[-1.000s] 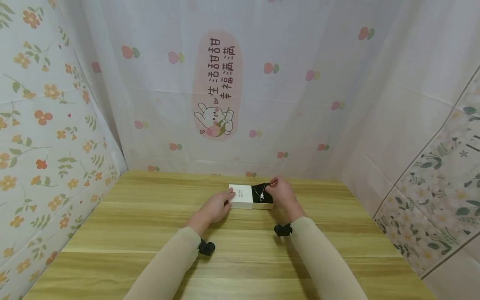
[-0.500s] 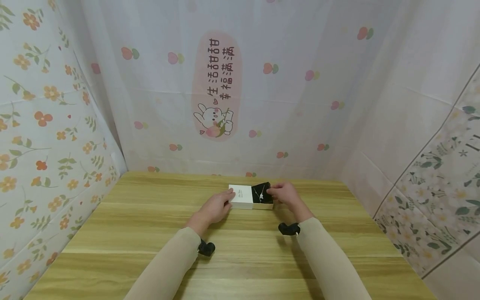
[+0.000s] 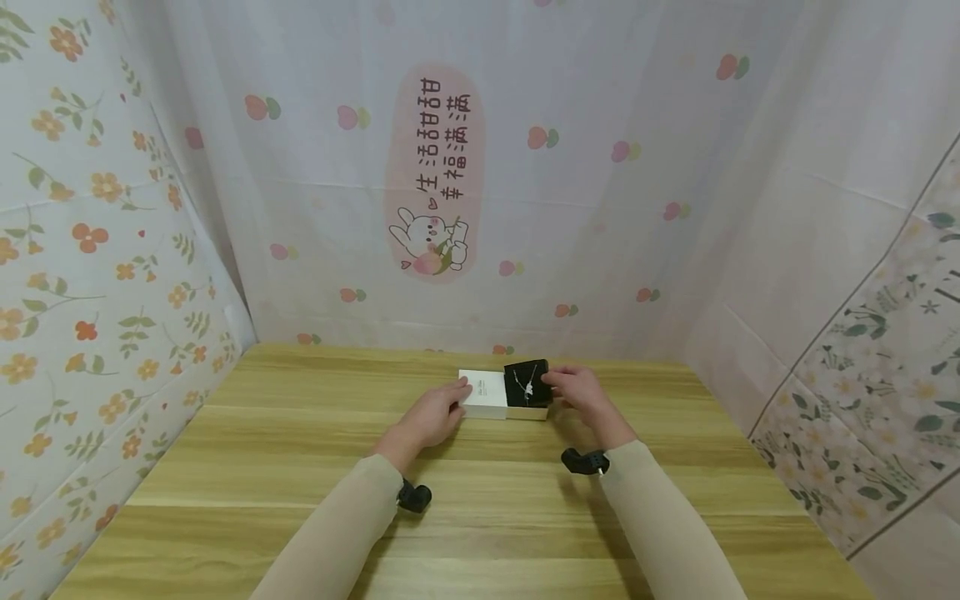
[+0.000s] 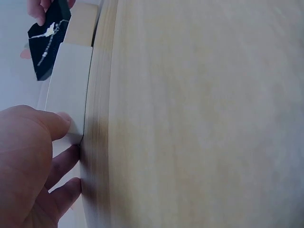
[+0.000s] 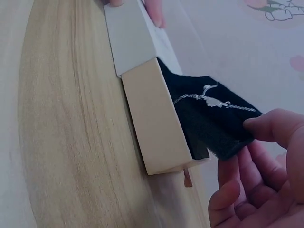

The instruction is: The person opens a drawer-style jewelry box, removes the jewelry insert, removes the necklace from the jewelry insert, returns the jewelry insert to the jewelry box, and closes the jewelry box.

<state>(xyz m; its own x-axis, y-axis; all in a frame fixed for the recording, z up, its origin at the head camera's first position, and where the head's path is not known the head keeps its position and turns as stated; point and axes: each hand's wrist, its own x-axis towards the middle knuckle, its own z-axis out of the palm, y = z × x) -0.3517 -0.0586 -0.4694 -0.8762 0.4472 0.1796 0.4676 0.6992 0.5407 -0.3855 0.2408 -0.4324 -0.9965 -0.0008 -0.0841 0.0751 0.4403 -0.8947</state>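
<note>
A white slide-out jewelry box (image 3: 482,393) lies near the back of the table, its cream inner drawer (image 5: 153,118) pulled partway out to the right. My left hand (image 3: 433,414) holds the white sleeve at its left end, thumb on the near side. A black padded insert (image 5: 237,92) stands tilted up out of the drawer, its left part still inside. My right hand (image 3: 587,396) pinches the insert's right edge between thumb and fingers. Across the insert's face runs a thin silver chain with a pendant (image 5: 213,101). The drawer's underside is hidden.
A short ribbon tab (image 5: 188,178) hangs from the drawer's end. The wood-grain table (image 3: 487,500) stretches toward me. Behind it hangs a printed curtain (image 3: 585,233), with floral cloth (image 3: 105,250) at the left side. Each wrist carries a black camera.
My right hand has moved from the insert's far right corner to its right edge and shifted rightward. The insert has risen and tilted out of the drawer. My left hand stays put.
</note>
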